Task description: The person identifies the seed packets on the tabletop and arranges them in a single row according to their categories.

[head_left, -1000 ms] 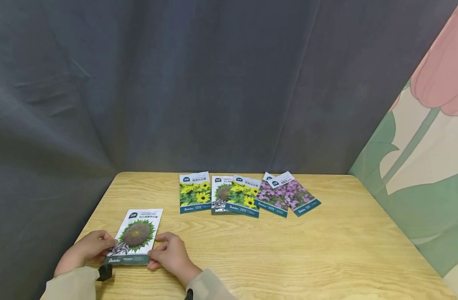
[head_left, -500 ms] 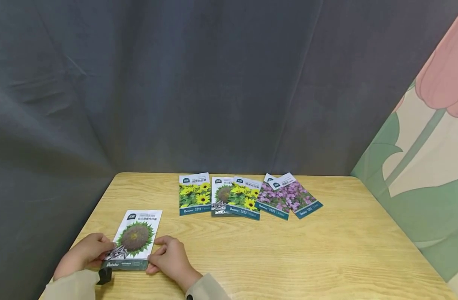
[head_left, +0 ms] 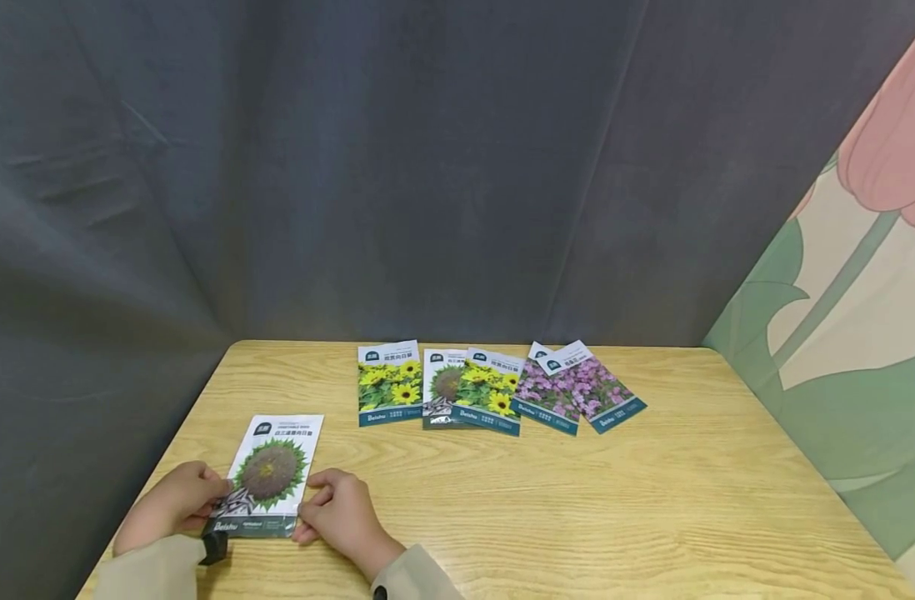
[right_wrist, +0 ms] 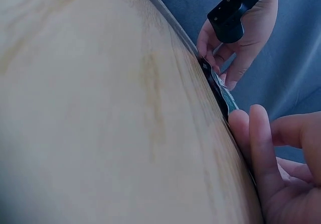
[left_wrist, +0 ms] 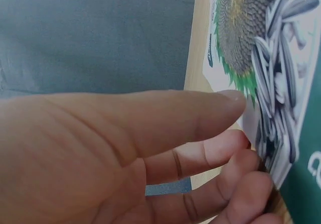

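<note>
A white seed packet (head_left: 268,471) with a large sunflower head and striped seeds lies at the table's front left, its green band toward the person. My left hand (head_left: 178,498) pinches its lower left edge. In the left wrist view the thumb (left_wrist: 210,114) reaches the printed face while the other fingers curl at the edge. At the lower right edge, my right hand (head_left: 342,514) grips with thumb and fingertips. The right wrist view shows the packet's green edge (right_wrist: 225,94) low along the tabletop between both hands.
Along the back of the table (head_left: 577,508) lie two yellow-flower packets (head_left: 390,385) (head_left: 489,392), a sunflower-head packet (head_left: 441,392) partly covered by one of them, and two overlapping purple-flower packets (head_left: 592,387) (head_left: 543,400). A dark curtain (head_left: 427,167) hangs behind.
Both hands stay at the packet's lower edges, and the packet has hardly moved. The whole head view shifts slightly; the packets at the back keep their places.
</note>
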{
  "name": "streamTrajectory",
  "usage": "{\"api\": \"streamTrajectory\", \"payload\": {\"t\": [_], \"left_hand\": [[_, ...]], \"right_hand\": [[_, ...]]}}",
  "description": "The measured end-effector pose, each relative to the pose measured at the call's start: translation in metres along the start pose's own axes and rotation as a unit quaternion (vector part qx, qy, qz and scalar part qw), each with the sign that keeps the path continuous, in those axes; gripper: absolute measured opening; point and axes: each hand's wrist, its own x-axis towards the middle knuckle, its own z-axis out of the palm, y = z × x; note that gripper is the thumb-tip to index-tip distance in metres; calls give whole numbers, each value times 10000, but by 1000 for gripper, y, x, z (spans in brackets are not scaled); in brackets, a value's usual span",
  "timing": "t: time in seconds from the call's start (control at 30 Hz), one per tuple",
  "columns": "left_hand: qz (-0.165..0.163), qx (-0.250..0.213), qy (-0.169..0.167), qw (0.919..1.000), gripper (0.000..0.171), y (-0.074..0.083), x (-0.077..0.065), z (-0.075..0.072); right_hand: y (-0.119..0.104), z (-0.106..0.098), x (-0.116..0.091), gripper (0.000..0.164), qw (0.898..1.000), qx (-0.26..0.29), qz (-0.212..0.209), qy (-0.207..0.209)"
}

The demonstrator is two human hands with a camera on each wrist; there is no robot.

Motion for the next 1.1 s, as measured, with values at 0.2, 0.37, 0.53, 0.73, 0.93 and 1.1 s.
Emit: {"api": "streamTrajectory", "payload": {"t": [0.2,0.37,0.53,0.73,0.93,1.1], "left_hand": [[237,95,140,9996,17,5,-9,-1],[418,632,418,9962,24,11,-17,-3],[686,1117,600,9896,35,20,-22,-3],[913,1459,1076,9792,41,36,-27,7],[1440,1494,1561,9657,36,51,-29,23],[1901,1506,1769,9539,29,60,-27,36]], "right_hand": [[-1,-2,-1,28,9996,264,15,-92],[-4,-6,-2,25,9978,587,61,-293],[-5,-10,-5,23,9955,826,-33,-460],[-11,-22,-8,24,9950,921,-154,-364],[-23,-49,-5,24,9961,-196,-783,346],[-32,-72,-3,25,9859,-1085,-963,836]]}}
